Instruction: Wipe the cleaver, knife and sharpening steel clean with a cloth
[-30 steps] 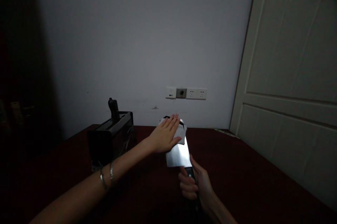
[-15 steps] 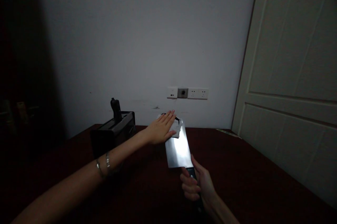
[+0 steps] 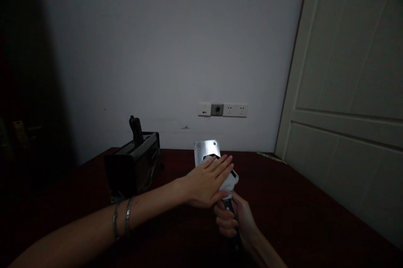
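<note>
A cleaver [image 3: 206,147] with a broad shiny blade is held up in front of me, its top end pointing at the wall. My right hand [image 3: 231,217] is closed around the black handle. Flat across the blade lies my left hand [image 3: 208,179], fingers stretched out, pressing a white cloth [image 3: 229,184] with black patches against the metal. The cloth sticks out past the fingertips and the blade's right edge. The lower blade is hidden under the left hand and cloth.
A dark knife block [image 3: 135,161] stands on the dark red table [image 3: 283,201] to the left, with a black handle [image 3: 136,129] sticking out of its top. Wall sockets [image 3: 234,110] are behind the table. A pale panelled door [image 3: 346,91] stands at the right.
My left hand and the cloth have slid down the blade from its top end toward the handle, baring the top end. My right hand has kept its grip on the handle.
</note>
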The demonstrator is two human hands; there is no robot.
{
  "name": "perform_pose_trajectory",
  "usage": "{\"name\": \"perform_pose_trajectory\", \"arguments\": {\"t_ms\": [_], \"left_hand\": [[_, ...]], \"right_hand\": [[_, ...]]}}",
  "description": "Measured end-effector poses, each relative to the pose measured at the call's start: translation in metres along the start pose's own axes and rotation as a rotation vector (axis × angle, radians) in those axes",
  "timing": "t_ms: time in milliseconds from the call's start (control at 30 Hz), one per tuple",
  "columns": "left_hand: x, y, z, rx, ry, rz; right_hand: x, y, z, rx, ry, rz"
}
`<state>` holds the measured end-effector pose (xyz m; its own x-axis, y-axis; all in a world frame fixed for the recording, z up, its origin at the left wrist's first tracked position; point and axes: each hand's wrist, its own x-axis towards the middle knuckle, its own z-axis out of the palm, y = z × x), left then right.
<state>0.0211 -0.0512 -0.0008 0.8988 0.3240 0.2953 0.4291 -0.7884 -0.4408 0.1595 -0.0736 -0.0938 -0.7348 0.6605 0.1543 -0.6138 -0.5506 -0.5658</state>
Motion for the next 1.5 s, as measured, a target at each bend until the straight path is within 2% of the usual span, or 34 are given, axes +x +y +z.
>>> {"name": "perform_pose_trajectory", "arguments": {"t_ms": [233, 433, 500, 633, 700, 767, 900, 967, 1200, 1367, 1500], "left_hand": [[0.001, -0.017, 0.002, 0.012, -0.020, -0.027], [0.009, -0.048, 0.008, 0.010, -0.017, -0.176], [0.008, -0.044, 0.008, 0.003, 0.002, -0.176], [0.000, -0.019, 0.007, -0.023, 0.019, -0.100], [-0.002, -0.016, 0.007, -0.030, 0.019, -0.090], [-0.001, -0.024, 0.007, -0.026, 0.012, -0.117], [0.010, -0.057, 0.007, -0.002, -0.002, -0.232], [0.016, -0.064, 0.008, 0.006, -0.013, -0.275], [0.019, -0.041, 0.013, 0.050, 0.035, -0.243], [0.018, -0.046, 0.014, 0.044, 0.052, -0.321], [0.024, -0.041, 0.008, 0.051, 0.067, -0.290]], "right_hand": [[0.001, 0.001, 0.002, 0.024, -0.011, -0.009], [0.001, -0.001, 0.004, -0.002, -0.011, 0.005], [0.000, -0.001, 0.003, -0.008, 0.007, -0.003], [-0.001, -0.002, -0.001, -0.016, 0.013, -0.034], [-0.001, -0.001, -0.001, -0.030, 0.014, -0.037], [0.000, 0.000, 0.001, -0.038, 0.017, -0.026], [0.000, 0.003, 0.003, -0.018, 0.011, 0.027], [0.000, 0.004, 0.003, -0.007, 0.011, 0.039], [-0.002, -0.003, 0.003, -0.024, 0.037, -0.046], [0.000, -0.001, 0.002, -0.051, 0.047, -0.060], [0.002, 0.004, 0.002, -0.048, 0.028, -0.015]]}}
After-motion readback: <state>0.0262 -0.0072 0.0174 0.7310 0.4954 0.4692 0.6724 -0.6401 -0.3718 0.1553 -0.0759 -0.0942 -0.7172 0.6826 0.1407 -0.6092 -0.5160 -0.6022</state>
